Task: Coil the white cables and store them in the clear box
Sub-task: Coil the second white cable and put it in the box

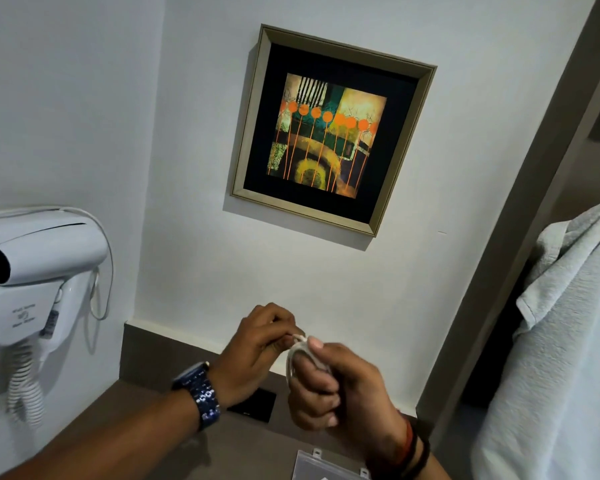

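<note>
Above the brown counter (125, 420), both hands are up in front of the wall w/ one white cable (297, 355) between them. Right hand (340, 389) is closed around a small bundle of loops, thumb pressed on top to pin it. Left hand (257, 348) pinches the free end just beside the bundle top, thumb + fingertips closed on it. Looks like the coil step, near its finish: loops already gathered, tail being wrapped or tucked, can't tell which. Clear box (326, 464) sits on the counter right below the right wrist, at frame bottom; only part of it shows, what looks like a hinged lid edge, so can't say if open or what's inside. Other cables not in view. Next move IMO: secure the tail so the loops don't spring, keep right-hand squeeze while left lets go, then drop the bundle down into the box. Risk: coil unwinds if the grip relaxes early. Black square (253, 405) on the counter, not involved.
</note>
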### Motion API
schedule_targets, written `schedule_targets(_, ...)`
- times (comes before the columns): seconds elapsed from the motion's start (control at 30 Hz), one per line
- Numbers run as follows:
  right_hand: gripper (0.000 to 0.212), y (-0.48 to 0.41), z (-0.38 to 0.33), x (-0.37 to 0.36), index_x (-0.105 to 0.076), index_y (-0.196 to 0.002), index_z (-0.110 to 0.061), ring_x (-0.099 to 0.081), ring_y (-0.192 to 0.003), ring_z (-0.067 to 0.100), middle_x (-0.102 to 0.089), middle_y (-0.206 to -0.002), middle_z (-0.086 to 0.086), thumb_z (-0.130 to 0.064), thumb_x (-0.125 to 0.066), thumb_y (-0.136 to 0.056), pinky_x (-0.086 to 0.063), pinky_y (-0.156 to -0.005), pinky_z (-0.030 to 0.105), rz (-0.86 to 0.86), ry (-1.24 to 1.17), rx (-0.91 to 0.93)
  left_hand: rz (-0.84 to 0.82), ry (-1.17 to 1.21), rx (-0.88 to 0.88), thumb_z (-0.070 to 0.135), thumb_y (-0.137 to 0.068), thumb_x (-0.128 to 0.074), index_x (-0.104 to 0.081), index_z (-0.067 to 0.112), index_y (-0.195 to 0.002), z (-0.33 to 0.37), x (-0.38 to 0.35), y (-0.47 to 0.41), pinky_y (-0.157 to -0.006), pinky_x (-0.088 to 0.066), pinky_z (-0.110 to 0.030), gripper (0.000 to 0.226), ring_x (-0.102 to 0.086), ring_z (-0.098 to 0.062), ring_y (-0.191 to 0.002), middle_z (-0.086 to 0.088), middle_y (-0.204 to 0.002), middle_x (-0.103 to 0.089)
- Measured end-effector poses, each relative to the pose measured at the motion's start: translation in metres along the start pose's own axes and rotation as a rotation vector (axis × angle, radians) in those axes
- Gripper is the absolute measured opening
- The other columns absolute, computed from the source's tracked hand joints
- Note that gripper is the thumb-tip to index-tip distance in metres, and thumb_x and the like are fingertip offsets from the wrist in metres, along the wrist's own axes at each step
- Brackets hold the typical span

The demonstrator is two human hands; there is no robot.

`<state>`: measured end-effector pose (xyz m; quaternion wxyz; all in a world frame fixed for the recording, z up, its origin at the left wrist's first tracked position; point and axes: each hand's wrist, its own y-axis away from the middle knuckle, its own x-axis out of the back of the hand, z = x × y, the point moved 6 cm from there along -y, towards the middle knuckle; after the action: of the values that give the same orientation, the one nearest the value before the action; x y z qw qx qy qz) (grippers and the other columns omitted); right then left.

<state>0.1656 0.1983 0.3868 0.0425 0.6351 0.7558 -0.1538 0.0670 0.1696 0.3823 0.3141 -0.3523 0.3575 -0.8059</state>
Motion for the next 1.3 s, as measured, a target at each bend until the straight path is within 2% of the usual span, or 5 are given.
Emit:
schedule_targets(0.17, 0.044, 0.002, -0.018, 0.005, -0.027, -0.049, -0.018, -0.006, -0.033, 0.011, -0.015, -0.039, -0.002, -0.029, -0.048, -0.086, 0.001, -0.038, 0.029, 0.019, -0.222, 0.217, -0.063, 0.405, 0.305, -0.013, -0.087, -0.049, -0.068, 0.009, -0.086, 0.001, -0.034, 0.007, -0.072, -0.046, -0.032, 0.029, -0.057, -0.023, -0.08, -0.024, -0.085, -0.061)
schedule_targets(0.7, 0.04, 0.026, -0.009, 0.054, -0.027, -0.046, -0.02, -0.014, -0.029, 0.016, -0.018, -0.037, -0.002, -0.027, -0.042, -0.082, -0.016, -0.036, 0.025, 0.275, -0.232, 0.304, -0.121, 0.891, 0.61, 0.026, -0.082, -0.059, -0.069, 0.008, -0.103, -0.007, -0.056, 0.027, -0.076, -0.057, -0.03, 0.03, -0.069, -0.025, -0.091, -0.012, -0.096, -0.075)
schedule_targets(0.93, 0.042, 0.027, 0.002, 0.062, -0.027, -0.046, -0.019, -0.017, -0.029, 0.016, -0.017, -0.038, -0.001, -0.027, -0.042, -0.085, -0.02, -0.038, 0.027, 0.335, -0.202, 0.26, -0.09, 0.811, 0.637, 0.003, -0.08, -0.065, -0.071, 0.009, -0.093, -0.012, -0.062, 0.028, -0.068, -0.056, -0.024, 0.016, -0.069, -0.019, -0.084, -0.009, -0.085, -0.075)
schedule_targets(1.1, 0.049, 0.032, 0.009, 0.074, -0.039, -0.051, -0.012, -0.038, -0.036, 0.017, -0.029, -0.038, -0.001, -0.034, -0.033, -0.094, -0.039, -0.046, 0.031, 0.437, -0.128, 0.199, -0.047, 0.831, 0.663, -0.007, -0.088, -0.052, -0.034, 0.018, -0.095, -0.018, -0.066, 0.03, -0.056, -0.054, -0.03, 0.031, -0.063, -0.032, -0.059, -0.017, -0.067, -0.068)
schedule_targets(1.3, 0.04, 0.055, 0.009, 0.096, -0.068, -0.08, 0.0, -0.059, -0.058, 0.023, -0.038, -0.047, 0.0, -0.036, -0.051, -0.088, -0.054, -0.065, 0.032, 0.677, 0.112, 0.192, 0.056, 0.976, 0.757, -0.005, -0.087, -0.054, -0.032, 0.023, -0.089, -0.031, -0.072, 0.035, -0.076, -0.043, -0.04, 0.036, -0.056, -0.029, -0.07, -0.019, -0.076, -0.065)
